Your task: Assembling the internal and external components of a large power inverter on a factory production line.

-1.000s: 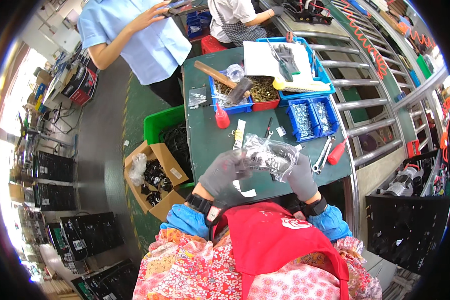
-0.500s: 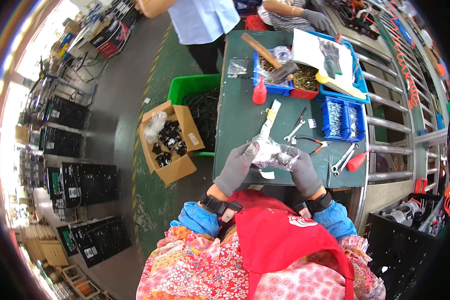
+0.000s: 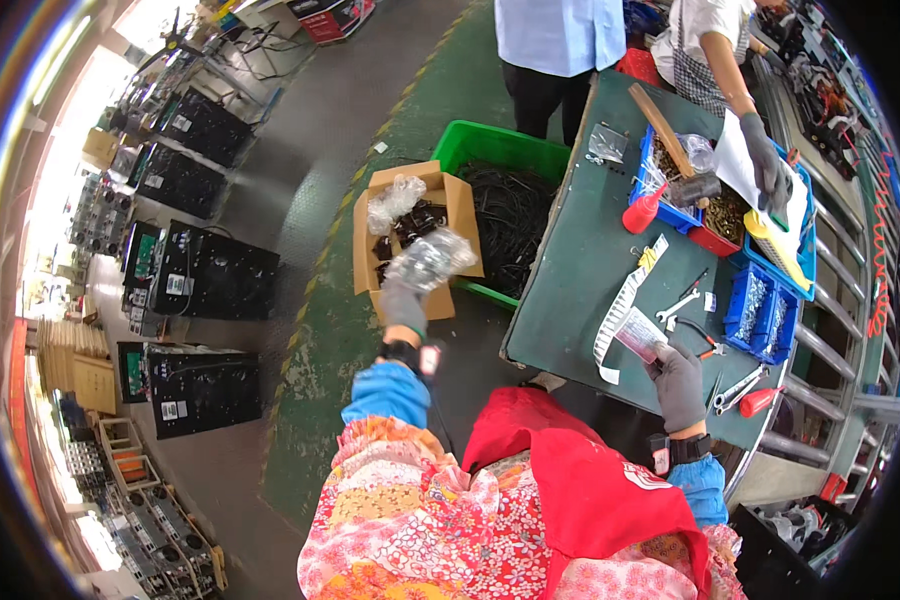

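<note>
My left hand (image 3: 403, 308), in a grey glove, is closed on a crumpled clear plastic bag (image 3: 430, 260) and holds it over the near side of an open cardboard box (image 3: 463, 235). Dark parts and more clear plastic lie in that box. My right hand (image 3: 678, 388), gloved in grey too, pinches a small flat printed card (image 3: 640, 335) above the near edge of the green table (image 3: 570, 300). Beside the card lies a long curved white paper strip (image 3: 618, 312) with a yellow piece near its far end. What is inside the bag cannot be made out.
A green bin (image 3: 505, 142) of black cables stands behind the box. On the table are a hammer (image 3: 692, 188), a red bottle (image 3: 644, 210), wrenches (image 3: 738, 388), pliers (image 3: 698, 332) and blue screw trays (image 3: 760, 312). A co-worker's gloved hand (image 3: 765, 165) reaches over the far trays.
My left hand has left the table and carried the plastic bag left to the box. My right hand now holds the card. The view has turned left, and the co-worker's hand has reached toward the trays.
</note>
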`<state>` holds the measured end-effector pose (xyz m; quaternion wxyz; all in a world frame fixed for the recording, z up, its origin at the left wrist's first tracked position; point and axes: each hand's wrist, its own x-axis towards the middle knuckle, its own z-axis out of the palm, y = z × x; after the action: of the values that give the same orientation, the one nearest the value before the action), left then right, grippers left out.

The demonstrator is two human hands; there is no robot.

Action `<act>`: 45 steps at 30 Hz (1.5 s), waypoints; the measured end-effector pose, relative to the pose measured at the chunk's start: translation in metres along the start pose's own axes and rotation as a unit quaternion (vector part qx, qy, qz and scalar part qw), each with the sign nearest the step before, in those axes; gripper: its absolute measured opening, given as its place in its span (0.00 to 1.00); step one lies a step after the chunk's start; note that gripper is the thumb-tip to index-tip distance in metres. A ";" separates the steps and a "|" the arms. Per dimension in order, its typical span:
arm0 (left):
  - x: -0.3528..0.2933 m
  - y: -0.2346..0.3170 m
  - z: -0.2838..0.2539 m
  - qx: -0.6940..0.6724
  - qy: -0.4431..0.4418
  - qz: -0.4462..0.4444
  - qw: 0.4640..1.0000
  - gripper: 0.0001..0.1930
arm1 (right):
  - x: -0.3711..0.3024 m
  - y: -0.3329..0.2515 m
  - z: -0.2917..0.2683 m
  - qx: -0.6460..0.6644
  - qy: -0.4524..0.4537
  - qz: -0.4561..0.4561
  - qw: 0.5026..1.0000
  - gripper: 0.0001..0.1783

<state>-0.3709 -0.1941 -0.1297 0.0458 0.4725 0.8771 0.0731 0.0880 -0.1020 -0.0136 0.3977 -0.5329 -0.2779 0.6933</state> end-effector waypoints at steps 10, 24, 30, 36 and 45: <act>0.053 0.136 -0.060 -0.523 -0.183 0.041 0.832 0.20 | -0.009 -0.031 0.007 -0.092 0.020 -0.054 0.994 0.14; -0.062 0.369 -0.116 -0.563 -0.370 0.377 0.636 0.16 | -0.086 -0.065 -0.032 -0.173 0.131 -0.279 0.936 0.15; -0.082 0.396 -0.124 -0.579 -0.453 0.313 0.601 0.26 | -0.097 -0.067 -0.045 -0.067 0.183 -0.315 0.929 0.15; -0.086 0.406 -0.142 -0.543 -0.571 0.241 0.566 0.30 | -0.094 -0.061 -0.054 -0.075 0.188 -0.322 0.925 0.15; -0.073 0.418 -0.137 -0.434 -0.252 0.643 0.579 0.15 | -0.083 -0.073 -0.075 0.136 0.160 -0.233 0.950 0.16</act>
<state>-0.0077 -0.0394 0.0781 0.4050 0.8360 0.1612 0.3332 0.1882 -0.1364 0.0674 0.6560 -0.4982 -0.2300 0.5183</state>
